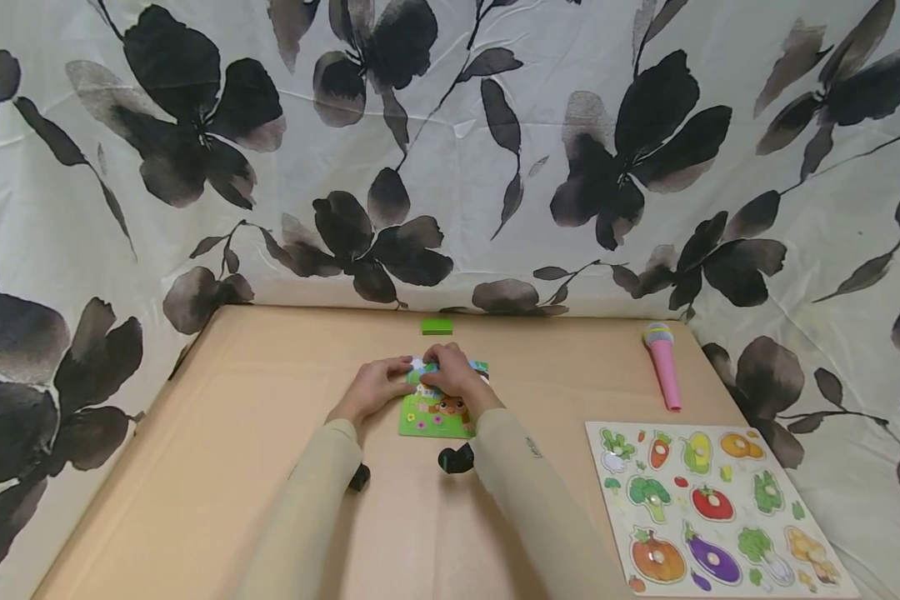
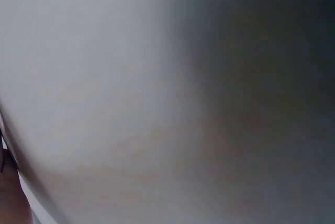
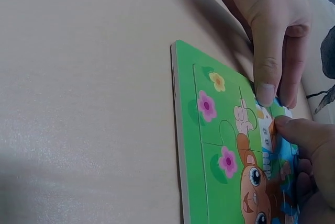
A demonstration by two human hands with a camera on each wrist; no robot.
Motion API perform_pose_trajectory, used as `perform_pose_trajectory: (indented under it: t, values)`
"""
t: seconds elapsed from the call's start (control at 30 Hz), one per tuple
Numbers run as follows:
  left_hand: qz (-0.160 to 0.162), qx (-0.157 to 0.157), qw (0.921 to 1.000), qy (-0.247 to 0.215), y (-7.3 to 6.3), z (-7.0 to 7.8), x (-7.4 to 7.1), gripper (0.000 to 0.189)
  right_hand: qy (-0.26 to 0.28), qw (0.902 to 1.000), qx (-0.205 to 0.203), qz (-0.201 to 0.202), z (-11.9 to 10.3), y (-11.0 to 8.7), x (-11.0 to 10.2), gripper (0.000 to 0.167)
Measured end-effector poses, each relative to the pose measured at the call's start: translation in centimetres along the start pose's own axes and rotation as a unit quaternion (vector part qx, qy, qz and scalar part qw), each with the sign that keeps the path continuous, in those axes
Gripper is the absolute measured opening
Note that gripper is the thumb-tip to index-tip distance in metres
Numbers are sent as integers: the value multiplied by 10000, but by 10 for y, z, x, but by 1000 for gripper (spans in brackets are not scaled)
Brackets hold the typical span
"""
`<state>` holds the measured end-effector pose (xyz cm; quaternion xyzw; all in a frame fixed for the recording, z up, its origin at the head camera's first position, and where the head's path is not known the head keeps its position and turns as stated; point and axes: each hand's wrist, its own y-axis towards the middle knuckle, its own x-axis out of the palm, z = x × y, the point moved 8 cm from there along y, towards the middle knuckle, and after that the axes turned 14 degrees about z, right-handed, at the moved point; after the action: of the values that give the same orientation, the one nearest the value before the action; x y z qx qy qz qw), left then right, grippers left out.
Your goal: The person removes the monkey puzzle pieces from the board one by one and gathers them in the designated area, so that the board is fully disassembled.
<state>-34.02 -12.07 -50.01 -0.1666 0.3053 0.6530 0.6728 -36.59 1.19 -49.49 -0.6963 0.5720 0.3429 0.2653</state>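
A jigsaw puzzle [image 1: 423,426] lies on the table, its green board printed with flowers and a brown cartoon animal. My left hand [image 1: 375,387] is at the puzzle's upper left, thumb and fingers reaching straight onto its edge. In the right wrist view the left thumb [image 3: 267,80] points down at the border. My right hand [image 1: 456,377] bends over the upper part of the puzzle [image 3: 230,124], its thumb tip touching the picture of a house. Behind that thumb the other right fingers are curled; whether they pinch a piece I cannot tell. Blurred pale cloth fills most of the left wrist view.
Beyond the puzzle sits a green block [image 1: 437,327] near the table's back edge. A pink toy microphone [image 1: 663,367] lies to the right. In front of it is a white vegetable puzzle board [image 1: 675,517]. A floral curtain [image 1: 480,167] hangs behind the table.
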Motion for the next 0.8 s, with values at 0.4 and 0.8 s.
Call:
perform_pose_trajectory:
  t: [0.4, 0.8]
  values:
    - [18, -6, 10000, 21, 1, 1, 1, 46, 129, 9991, -353, 183, -8, -2, -1, 19]
    - [6, 31, 9998, 177, 2, -1, 1, 46, 609, 9963, -483, 359, -13, -4, -5, 26]
